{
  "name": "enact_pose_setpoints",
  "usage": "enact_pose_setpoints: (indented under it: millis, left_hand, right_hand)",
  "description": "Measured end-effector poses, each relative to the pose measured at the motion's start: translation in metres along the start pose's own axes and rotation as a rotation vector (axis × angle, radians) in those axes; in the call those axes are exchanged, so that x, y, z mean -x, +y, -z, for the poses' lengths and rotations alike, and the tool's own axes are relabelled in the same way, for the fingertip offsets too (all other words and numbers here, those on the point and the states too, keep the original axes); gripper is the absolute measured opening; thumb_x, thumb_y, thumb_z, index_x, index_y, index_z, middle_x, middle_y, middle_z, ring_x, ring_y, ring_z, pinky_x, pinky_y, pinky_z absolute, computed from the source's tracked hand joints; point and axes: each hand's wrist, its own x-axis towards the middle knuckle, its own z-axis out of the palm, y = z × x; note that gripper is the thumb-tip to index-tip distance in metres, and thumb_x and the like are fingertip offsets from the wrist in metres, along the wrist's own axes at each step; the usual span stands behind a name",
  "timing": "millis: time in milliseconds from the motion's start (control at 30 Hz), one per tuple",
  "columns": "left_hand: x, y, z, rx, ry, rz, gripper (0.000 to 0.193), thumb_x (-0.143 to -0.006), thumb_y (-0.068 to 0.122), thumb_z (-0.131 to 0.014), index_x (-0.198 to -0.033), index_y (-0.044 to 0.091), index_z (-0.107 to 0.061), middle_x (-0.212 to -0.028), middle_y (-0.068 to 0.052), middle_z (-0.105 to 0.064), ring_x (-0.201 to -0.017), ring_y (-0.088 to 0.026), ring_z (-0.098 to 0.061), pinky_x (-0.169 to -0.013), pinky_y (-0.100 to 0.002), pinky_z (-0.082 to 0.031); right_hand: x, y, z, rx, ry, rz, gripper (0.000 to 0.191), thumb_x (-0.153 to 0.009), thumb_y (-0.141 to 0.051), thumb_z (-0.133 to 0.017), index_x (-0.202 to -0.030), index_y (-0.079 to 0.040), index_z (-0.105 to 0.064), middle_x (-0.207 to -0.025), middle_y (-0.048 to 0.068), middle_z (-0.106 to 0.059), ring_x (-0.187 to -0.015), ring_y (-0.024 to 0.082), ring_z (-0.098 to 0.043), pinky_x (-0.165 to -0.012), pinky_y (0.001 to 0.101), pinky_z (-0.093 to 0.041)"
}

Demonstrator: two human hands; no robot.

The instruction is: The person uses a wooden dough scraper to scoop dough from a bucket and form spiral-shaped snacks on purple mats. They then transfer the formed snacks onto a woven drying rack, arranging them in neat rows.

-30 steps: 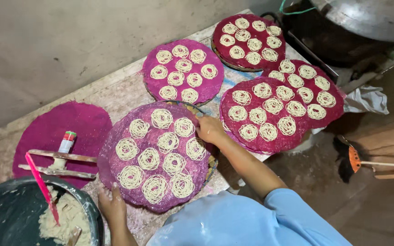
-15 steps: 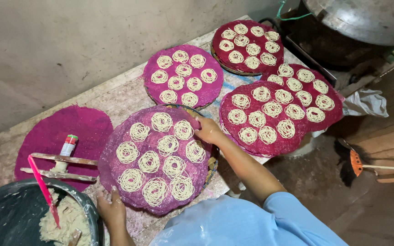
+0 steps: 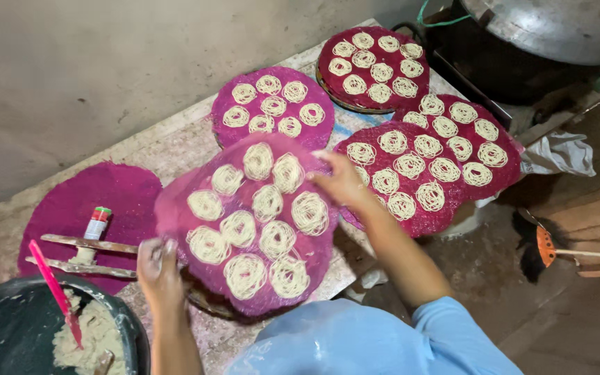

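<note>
A: Room first. Grey wall above, worn stone slab (image 3: 175, 142) under everything, big metal pot (image 3: 557, 28) on a dark stove up right of the right hand.

B: Mats?

A: Five round pink mats. The one in hand, the noodle mat (image 3: 251, 222), sits between both hands, blurred, tilted, raised off the slab. Left hand (image 3: 157, 267) grips its near-left edge; right hand (image 3: 342, 182) grasps the far-right edge.

B: Around them?

A: Three loaded mats (image 3: 418, 167) beyond the right hand. An empty mat (image 3: 116, 191) left of the left hand, with a wooden press (image 3: 85, 253) and a small bottle (image 3: 96, 223) on it. Dough bowl (image 3: 8, 305) just below-left, red spatula (image 3: 53, 292) inside.
</note>
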Motion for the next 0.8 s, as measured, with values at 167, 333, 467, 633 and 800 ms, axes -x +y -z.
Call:
enact_pose_setpoints:
  millis: [167, 333, 467, 633, 800]
  left_hand:
    - [-0.021, 0.019, -0.084, 0.394, -0.378, -0.08, 0.014, -0.098, 0.012, -0.063, -0.111, 0.01, -0.056, -0.104, -0.002, -0.063, -0.091, -0.013, -0.062, -0.072, -0.03, -0.059]
    - [-0.021, 0.014, -0.207, 0.346, -0.609, -0.061, 0.018, -0.098, 0.012, -0.066, -0.113, 0.007, -0.057, -0.109, -0.007, -0.063, -0.093, -0.015, -0.065, -0.071, -0.033, -0.067]
    - [-0.028, 0.014, -0.296, 0.173, -0.68, -0.061, 0.02, -0.095, 0.014, -0.069, -0.111, 0.008, -0.059, -0.1, -0.006, -0.066, -0.087, -0.017, -0.066, -0.065, -0.032, -0.063]
    - [-0.042, 0.021, -0.349, -0.162, -0.588, -0.422, 0.019, -0.092, 0.017, -0.072, -0.106, 0.006, -0.064, -0.092, -0.014, -0.074, -0.083, -0.025, -0.072, -0.075, -0.039, -0.056]
    - [-0.052, 0.038, -0.325, -0.133, -0.518, -0.421, 0.02, -0.092, 0.015, -0.07, -0.107, 0.004, -0.062, -0.092, -0.015, -0.073, -0.083, -0.025, -0.072, -0.077, -0.039, -0.056]
  right_hand:
    - [0.027, 0.009, 0.102, 0.245, 0.268, 0.391, 0.046, -0.086, -0.007, -0.086, -0.128, 0.001, -0.068, -0.116, 0.015, -0.071, -0.107, 0.023, -0.065, -0.091, 0.0368, -0.052]
    - [0.067, 0.048, 0.186, -0.191, 0.316, 0.212, 0.041, -0.09, -0.001, -0.075, -0.13, 0.002, -0.066, -0.114, 0.006, -0.072, -0.098, 0.012, -0.068, -0.088, 0.0268, -0.057]
    - [0.083, 0.087, 0.227, -0.191, 0.478, 0.122, 0.043, -0.091, 0.0, -0.075, -0.132, 0.003, -0.065, -0.113, 0.006, -0.071, -0.096, 0.011, -0.067, -0.085, 0.0249, -0.056]
    - [0.082, 0.139, 0.246, -0.203, 0.527, 0.081, 0.042, -0.091, 0.0, -0.075, -0.131, 0.003, -0.064, -0.114, 0.009, -0.071, -0.095, 0.013, -0.067, -0.084, 0.0255, -0.055]
    - [0.068, 0.153, 0.235, -0.06, 0.527, 0.209, 0.042, -0.093, 0.003, -0.077, -0.132, 0.006, -0.064, -0.122, 0.012, -0.068, -0.106, 0.015, -0.065, -0.094, 0.0285, -0.053]
